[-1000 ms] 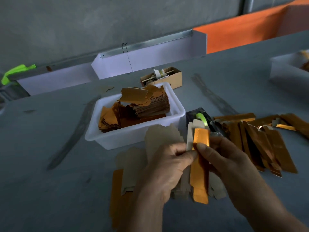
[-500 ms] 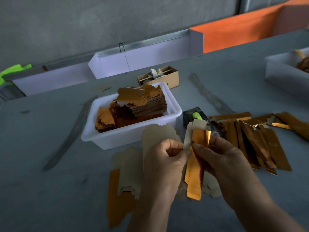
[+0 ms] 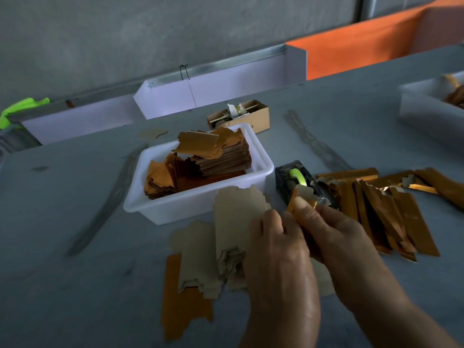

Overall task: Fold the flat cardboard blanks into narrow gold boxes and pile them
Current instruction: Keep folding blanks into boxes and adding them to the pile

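The blank in hand is half-folded and sits between both hands, just in front of the tape dispenser. Only its gold top end and a pale flap show, since the rest is buried behind the knuckles. The right hand has thumb and fingers pinched on that gold end. The left hand is curled against the strip's side, fingers closed on it as far as I can tell.

To do this fold well, I'd say crease along the score lines first. Keep the long edges square so the tube doesn't twist, and press the seam flat before letting go. Foil card probably springs back, so run a thumb down the whole length.

Counts, working outward:
- One blank in the hands.
- A loose stack of blanks lies pale side up on the surface under the left hand, with one gold-side-up sheet poking out below. Too overlapped to count.
- The pile of finished boxes on the right is a dozen or so, hard to separate.
- One white tub holds two stacks of blanks.
- One small brown carton sits behind it.
- A second white tub is at the far right edge.
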`<state>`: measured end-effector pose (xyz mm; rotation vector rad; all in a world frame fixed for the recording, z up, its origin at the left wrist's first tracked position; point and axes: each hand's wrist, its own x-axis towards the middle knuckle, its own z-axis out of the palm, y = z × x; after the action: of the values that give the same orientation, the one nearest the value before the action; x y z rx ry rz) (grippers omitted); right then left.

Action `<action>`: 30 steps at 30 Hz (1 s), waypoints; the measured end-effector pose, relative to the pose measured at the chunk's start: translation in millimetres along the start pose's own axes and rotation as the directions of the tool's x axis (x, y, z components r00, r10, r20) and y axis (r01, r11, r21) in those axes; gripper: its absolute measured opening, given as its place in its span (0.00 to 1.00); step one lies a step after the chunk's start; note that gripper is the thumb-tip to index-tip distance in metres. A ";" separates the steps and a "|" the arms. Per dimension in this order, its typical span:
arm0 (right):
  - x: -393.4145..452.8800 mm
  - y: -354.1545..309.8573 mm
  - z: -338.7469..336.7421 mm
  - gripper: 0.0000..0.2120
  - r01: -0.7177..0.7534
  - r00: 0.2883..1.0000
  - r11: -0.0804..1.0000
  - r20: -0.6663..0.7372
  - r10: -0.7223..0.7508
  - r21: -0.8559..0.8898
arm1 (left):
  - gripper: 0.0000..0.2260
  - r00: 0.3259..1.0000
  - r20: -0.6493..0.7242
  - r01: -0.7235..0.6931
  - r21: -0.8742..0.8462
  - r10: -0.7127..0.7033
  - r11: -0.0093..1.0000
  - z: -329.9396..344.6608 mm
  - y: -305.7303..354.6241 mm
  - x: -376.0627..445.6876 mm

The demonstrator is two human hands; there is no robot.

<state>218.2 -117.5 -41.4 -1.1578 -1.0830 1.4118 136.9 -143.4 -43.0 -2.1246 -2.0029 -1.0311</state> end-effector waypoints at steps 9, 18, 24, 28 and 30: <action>17.3 -9.1 -20.6 0.11 -0.010 0.992 0.992 0.123 -0.006 0.128 | 0.05 0.708 0.602 0.695 -0.499 -0.370 0.519 -30.4 -14.8 34.7; 55.1 -7.8 -81.3 0.05 0.018 0.993 0.879 -0.097 -0.073 -0.477 | 0.04 0.576 0.656 0.761 -0.648 -0.488 0.028 -19.6 -34.9 44.7; 69.1 -1.4 -73.8 0.05 0.010 0.998 0.760 0.048 0.028 -0.650 | 0.05 0.577 0.676 0.751 -0.660 -0.459 -0.029 -11.6 -40.4 44.4; 72.6 5.0 -67.8 0.03 -0.022 0.999 0.765 0.023 0.048 -0.644 | 0.05 0.573 0.691 0.762 -0.647 -0.441 -0.022 -10.8 -42.3 43.0; 73.3 6.4 -66.1 0.05 -0.039 0.999 0.761 0.003 0.054 -0.647 | 0.04 0.577 0.688 0.761 -0.649 -0.440 -0.018 -9.7 -42.4 42.4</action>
<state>277.4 -42.3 -66.3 -1.6666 -1.6440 1.0983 92.1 -104.1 -31.7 -1.3891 -3.1380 -2.8337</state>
